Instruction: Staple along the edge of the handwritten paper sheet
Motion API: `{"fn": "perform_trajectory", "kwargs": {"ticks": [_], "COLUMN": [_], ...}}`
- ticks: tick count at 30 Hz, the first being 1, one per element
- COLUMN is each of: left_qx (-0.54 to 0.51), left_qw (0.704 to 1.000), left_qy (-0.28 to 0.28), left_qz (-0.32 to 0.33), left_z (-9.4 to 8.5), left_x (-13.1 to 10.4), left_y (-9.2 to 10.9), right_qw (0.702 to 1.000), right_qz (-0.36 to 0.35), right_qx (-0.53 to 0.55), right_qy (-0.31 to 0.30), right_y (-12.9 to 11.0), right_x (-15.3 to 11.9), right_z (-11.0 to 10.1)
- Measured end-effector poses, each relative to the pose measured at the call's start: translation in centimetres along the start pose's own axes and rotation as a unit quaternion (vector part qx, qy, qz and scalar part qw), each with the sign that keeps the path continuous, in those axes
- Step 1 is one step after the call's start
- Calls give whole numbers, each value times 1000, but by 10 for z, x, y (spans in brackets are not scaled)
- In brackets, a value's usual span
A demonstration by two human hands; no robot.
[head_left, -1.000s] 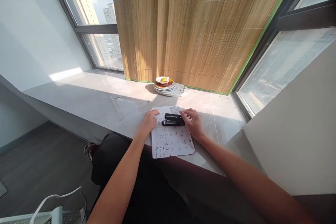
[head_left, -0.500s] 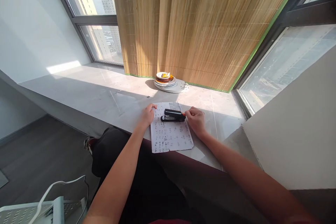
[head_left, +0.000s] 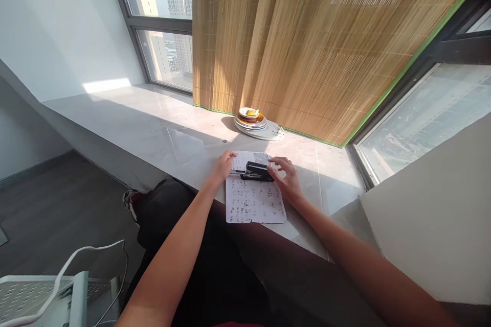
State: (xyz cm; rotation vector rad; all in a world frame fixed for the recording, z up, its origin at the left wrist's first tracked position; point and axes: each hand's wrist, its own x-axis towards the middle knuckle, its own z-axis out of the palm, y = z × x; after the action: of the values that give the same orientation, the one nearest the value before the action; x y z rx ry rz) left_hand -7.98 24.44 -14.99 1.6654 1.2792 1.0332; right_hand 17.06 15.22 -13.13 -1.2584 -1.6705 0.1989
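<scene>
A black stapler [head_left: 258, 171] lies across a sheet of paper [head_left: 257, 207] covered in handwritten marks. Its narrow staple tray sticks out to the left beneath the raised top arm. Beside the paper's upper left edge, my left hand [head_left: 222, 167] is closed with the thumb over the sheet; the tray's end reaches close to its fingers. At the stapler's right end is my right hand [head_left: 287, 180], fingers loosely apart, the thumb touching the stapler's back end.
Stacked plates [head_left: 251, 121] stand on the pale stone sill [head_left: 184, 138] beyond the paper. A bamboo blind [head_left: 307, 61] hangs behind them. At lower left are a perforated white rack [head_left: 30, 296] and a white cable [head_left: 63, 265].
The stapler's tray has slid out to the left. My right hand has loosened from a fist at the stapler's end to spread fingers. The whole view has shifted slightly.
</scene>
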Motion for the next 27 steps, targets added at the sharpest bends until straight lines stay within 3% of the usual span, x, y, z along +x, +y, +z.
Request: {"fn": "perform_trajectory", "kwargs": {"ticks": [2,4,8,10,12,14,16,20,27], "left_qx": [11,47,86,-15,-190,-344,-415,-459,-479], "left_qw": [1000,999,994,994,980,934,886,851,842], "left_qy": [0,5,49,74,21,-92,-171,-182,-170], "left_qz": [0,5,48,80,60,-29,-118,-178,-178], "left_z": [0,0,2,2,0,-2,-4,-5,-5], "left_x": [-3,-6,-11,-13,-17,-22,-25,-26,-25], "left_y": [3,8,19,23,26,29,31,35,33], "right_qw": [997,993,984,982,978,973,971,967,965], "right_qz": [-18,-51,-130,-144,-155,-168,-174,-175,-179], "right_qx": [-15,-57,-119,-121,-129,-147,-161,-180,-171], "right_qy": [-77,-94,-19,30,59,50,12,-52,-87], "right_y": [-3,-5,-13,-16,-18,-20,-22,-26,-20], "right_x": [-2,-6,-14,-17,-18,-18,-19,-19,-20], "right_z": [6,10,10,6,3,0,-1,-2,-4]}}
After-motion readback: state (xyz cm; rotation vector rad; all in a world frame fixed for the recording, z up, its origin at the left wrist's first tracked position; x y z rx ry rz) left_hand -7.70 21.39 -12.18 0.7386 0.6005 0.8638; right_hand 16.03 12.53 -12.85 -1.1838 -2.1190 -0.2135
